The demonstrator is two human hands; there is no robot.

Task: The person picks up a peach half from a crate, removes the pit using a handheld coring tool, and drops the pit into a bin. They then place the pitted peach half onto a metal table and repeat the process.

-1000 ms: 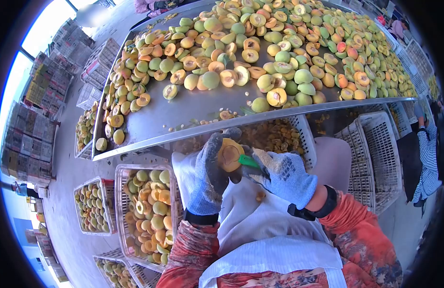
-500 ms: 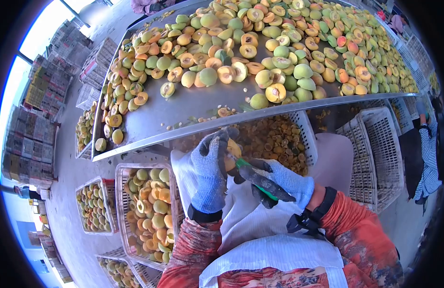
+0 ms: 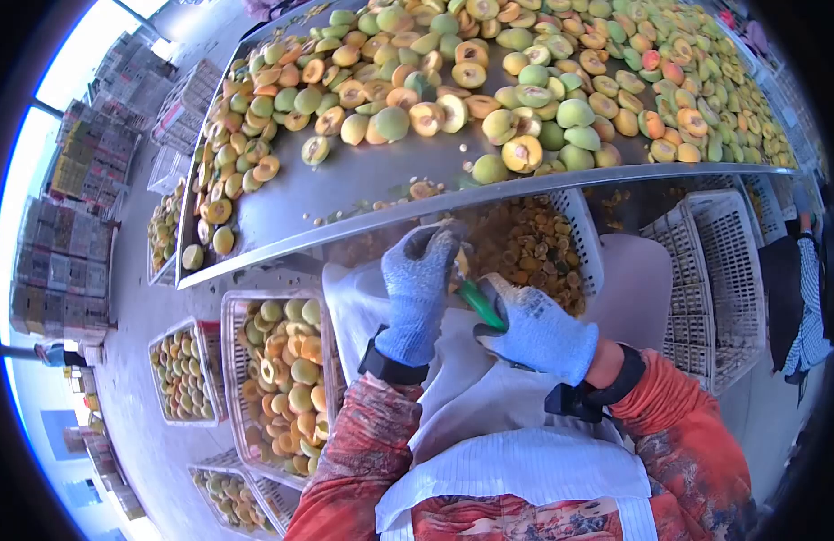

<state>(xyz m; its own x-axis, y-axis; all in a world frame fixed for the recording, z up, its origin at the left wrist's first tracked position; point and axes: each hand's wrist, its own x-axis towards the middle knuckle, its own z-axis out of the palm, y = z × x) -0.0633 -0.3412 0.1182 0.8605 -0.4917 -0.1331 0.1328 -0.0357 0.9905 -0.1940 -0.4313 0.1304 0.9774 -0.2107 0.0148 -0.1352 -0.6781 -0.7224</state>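
My left hand (image 3: 415, 284), in a blue knit glove with dark fingertips, pinches a piece of orange-yellow fruit (image 3: 462, 261) just below the metal table's front edge. Gloved the same way, my right hand (image 3: 539, 329) is wrapped round a green-handled tool (image 3: 480, 304), whose upper end meets the fruit. The tool's tip is hidden by the fruit and fingers. Beneath and behind both hands, a white crate (image 3: 579, 236) holds small brown-orange pits or scraps. Many whole and halved fruits (image 3: 522, 153) lie on the metal table (image 3: 363, 194).
Left of my knees stands a crate of fruit (image 3: 282, 379), with another crate (image 3: 184, 374) beyond it. Stacked white crates (image 3: 714, 288) are at the right, near a person's patterned sleeve (image 3: 806, 288). More crate stacks (image 3: 65, 243) line the far left.
My right hand has turned, so the green handle is gripped closer to its fingers. My left hand has tilted over the fruit and shifted slightly right. The view has shifted a little.
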